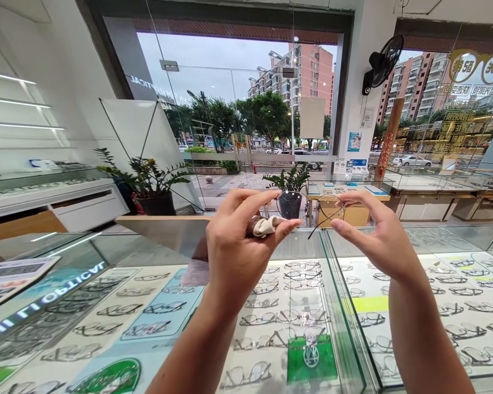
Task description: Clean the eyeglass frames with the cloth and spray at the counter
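A pair of thin-rimmed eyeglasses (331,208) is held up in front of me above the glass counter, its lenses facing the window. My left hand (236,241) grips the left edge of the frame between thumb and index finger. A crumpled pale cloth (265,225) is tucked inside the curled fingers of that same hand. On the other side, my right hand (380,235) pinches the right end of the frame with thumb and fingertips. One dark temple arm hangs down and leftward below the right lens.
Under my arms, glass display cases (324,241) hold rows of spectacle frames. A calculator (14,279) lies at the left. Potted plants (156,205) stand beyond the counter, before a large window. A black fan (382,63) hangs on the wall.
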Available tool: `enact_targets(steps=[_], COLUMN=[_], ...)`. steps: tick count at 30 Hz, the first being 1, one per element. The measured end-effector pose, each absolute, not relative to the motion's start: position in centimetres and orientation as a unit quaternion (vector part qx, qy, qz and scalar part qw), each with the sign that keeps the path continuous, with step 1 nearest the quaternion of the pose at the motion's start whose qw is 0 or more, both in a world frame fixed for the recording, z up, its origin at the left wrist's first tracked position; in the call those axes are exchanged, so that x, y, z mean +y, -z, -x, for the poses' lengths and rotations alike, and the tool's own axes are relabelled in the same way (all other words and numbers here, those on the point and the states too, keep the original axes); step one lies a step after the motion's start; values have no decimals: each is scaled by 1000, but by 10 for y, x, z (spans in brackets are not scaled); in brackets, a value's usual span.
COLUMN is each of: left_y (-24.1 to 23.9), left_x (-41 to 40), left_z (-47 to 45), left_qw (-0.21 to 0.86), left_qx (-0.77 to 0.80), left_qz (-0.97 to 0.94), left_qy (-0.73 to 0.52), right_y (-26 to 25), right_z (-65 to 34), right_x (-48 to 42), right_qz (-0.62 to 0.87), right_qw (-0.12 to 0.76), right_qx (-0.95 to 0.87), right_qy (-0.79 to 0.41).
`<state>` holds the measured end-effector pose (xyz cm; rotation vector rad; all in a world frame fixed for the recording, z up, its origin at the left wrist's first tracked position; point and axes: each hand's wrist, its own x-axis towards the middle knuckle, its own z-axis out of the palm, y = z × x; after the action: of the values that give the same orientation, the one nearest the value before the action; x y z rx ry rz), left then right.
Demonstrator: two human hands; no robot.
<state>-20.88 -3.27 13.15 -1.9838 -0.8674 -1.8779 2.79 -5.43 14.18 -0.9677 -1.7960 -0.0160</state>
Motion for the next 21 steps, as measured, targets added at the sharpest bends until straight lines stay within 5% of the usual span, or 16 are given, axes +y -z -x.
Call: enact_targets(steps=[12,21], left_y=[-131,-129], left_x=[-28,0], left_z=[210,213], left_qw=[109,-71], left_qx=[-297,-259], left_qz=[681,700], left_qy=[660,662], right_y=[-142,-141], right_z=[-26,-17], right_x=[-55,-55], right_qz=[394,362], right_qw=[536,587], right_qx=[-746,-718], right_qy=[11,93])
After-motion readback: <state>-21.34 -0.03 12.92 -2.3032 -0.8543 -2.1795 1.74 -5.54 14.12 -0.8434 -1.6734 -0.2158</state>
